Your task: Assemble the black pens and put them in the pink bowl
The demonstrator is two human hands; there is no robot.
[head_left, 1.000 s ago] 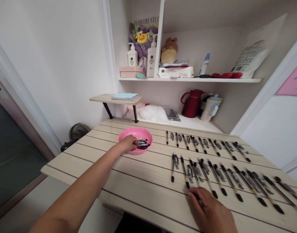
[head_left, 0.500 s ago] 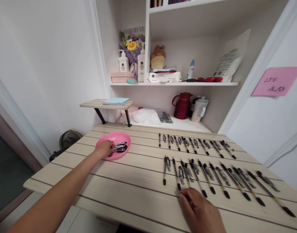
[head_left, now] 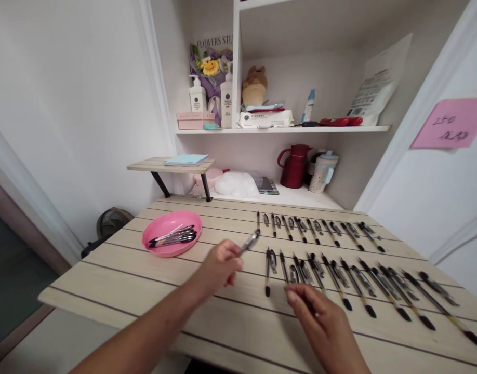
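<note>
My left hand [head_left: 219,265] pinches a capped pen [head_left: 249,242], its clear cap with a dark tip pointing up and right above the table, left of the pen rows. My right hand [head_left: 324,317] hovers low at the front row with fingers curled and thumb against the fingertips. It covers the lower end of an uncapped pen [head_left: 283,265]; whether it grips that pen is hidden. In the front row uncapped pens [head_left: 267,272] lie beside loose clear caps [head_left: 273,261], and a back row [head_left: 290,227] is laid out likewise. A pink bowl [head_left: 149,228] at the left contains several pens [head_left: 174,238].
A small raised stand [head_left: 145,165] bearing blue paper [head_left: 186,160] is at the table's back left. Behind the table are a white plastic bag [head_left: 236,184], a red jug [head_left: 295,166] and a pale tumbler [head_left: 323,172]. A shelf [head_left: 320,130] with bottles runs above.
My left hand has left the pink bowl and moved right with a pen in it. My right hand has shifted slightly up, onto the lower end of a front-row pen.
</note>
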